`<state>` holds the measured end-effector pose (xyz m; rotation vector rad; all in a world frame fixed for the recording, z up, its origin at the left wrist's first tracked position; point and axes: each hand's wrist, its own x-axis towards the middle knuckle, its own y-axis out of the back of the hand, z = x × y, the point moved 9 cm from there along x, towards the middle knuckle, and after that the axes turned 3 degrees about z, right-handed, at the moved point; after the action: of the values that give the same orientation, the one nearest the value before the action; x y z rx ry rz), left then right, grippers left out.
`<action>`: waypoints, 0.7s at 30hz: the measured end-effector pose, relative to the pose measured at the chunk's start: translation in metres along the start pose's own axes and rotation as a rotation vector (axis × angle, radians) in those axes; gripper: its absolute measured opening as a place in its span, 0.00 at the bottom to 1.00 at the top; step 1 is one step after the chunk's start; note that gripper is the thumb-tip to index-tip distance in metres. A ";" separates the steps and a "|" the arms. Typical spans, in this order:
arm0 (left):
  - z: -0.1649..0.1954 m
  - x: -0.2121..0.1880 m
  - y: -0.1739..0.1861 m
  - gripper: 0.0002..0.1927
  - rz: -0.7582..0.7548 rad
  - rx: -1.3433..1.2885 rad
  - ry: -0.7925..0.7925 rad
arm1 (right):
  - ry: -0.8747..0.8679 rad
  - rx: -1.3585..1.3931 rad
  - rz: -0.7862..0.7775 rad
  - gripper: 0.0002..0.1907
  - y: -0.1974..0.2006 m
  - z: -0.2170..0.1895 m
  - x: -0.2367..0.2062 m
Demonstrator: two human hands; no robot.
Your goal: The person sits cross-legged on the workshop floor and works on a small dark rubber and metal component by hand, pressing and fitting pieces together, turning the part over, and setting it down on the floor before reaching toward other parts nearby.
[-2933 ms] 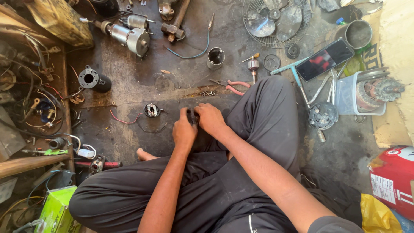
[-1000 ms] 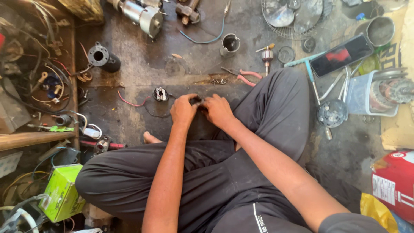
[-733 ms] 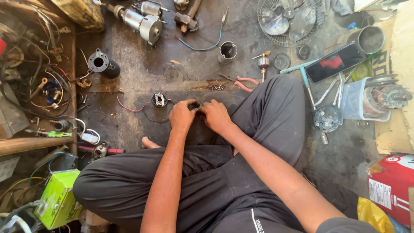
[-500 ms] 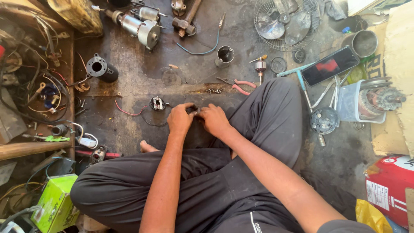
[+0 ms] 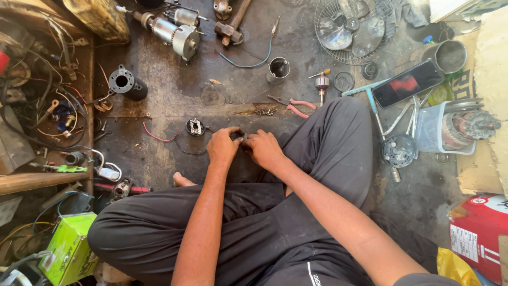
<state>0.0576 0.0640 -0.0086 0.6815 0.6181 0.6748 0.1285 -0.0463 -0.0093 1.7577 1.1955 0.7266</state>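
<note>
**Small dark part pinched between both hands**

The left hand (image 5: pixel 223 146) and right hand (image 5: pixel 263 149) meet above the dark floor (image 5: pixel 174 85), fingertips closed narrow on a small dark part (image 5: pixel 238 136) held between them. Pink-handled pliers (image 5: pixel 292 105) lie near, beyond the knuckles.

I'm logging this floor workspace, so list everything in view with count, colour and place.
small part: one, dark, pinched between both hands
round part with red wire: one, dark, floor left of hands
pliers: one, pink-handled, floor beyond hands
motors: two, silver, far left
black cylinder: one, left
metal cup: one, grey, centre far
fan guard: one, grey, far right
phone: one, black, right
green box: one, near left
left hand: on small part
right hand: on small part
</note>
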 end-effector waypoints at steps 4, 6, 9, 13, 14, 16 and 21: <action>-0.001 0.000 -0.001 0.16 -0.017 -0.004 0.016 | -0.001 0.025 0.060 0.09 0.004 -0.001 0.000; 0.002 -0.001 0.002 0.16 0.013 -0.019 -0.010 | -0.009 0.025 0.072 0.09 0.005 0.000 -0.001; 0.002 -0.002 0.001 0.17 0.022 0.002 -0.024 | 0.050 -0.044 0.053 0.10 0.004 -0.005 -0.002; -0.002 0.001 -0.003 0.17 0.001 0.008 0.006 | 0.003 0.020 0.040 0.07 0.003 0.000 -0.002; -0.003 0.001 -0.004 0.17 0.003 0.001 0.009 | -0.004 0.024 0.062 0.08 0.005 0.001 -0.002; -0.002 0.001 -0.004 0.16 0.023 -0.007 -0.007 | 0.005 0.030 0.075 0.09 0.006 0.000 -0.002; -0.005 0.001 -0.006 0.17 0.024 -0.007 -0.004 | 0.024 0.003 0.041 0.07 0.004 -0.001 -0.002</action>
<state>0.0567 0.0628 -0.0162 0.6848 0.6045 0.6968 0.1286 -0.0483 -0.0050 1.7851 1.1808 0.7722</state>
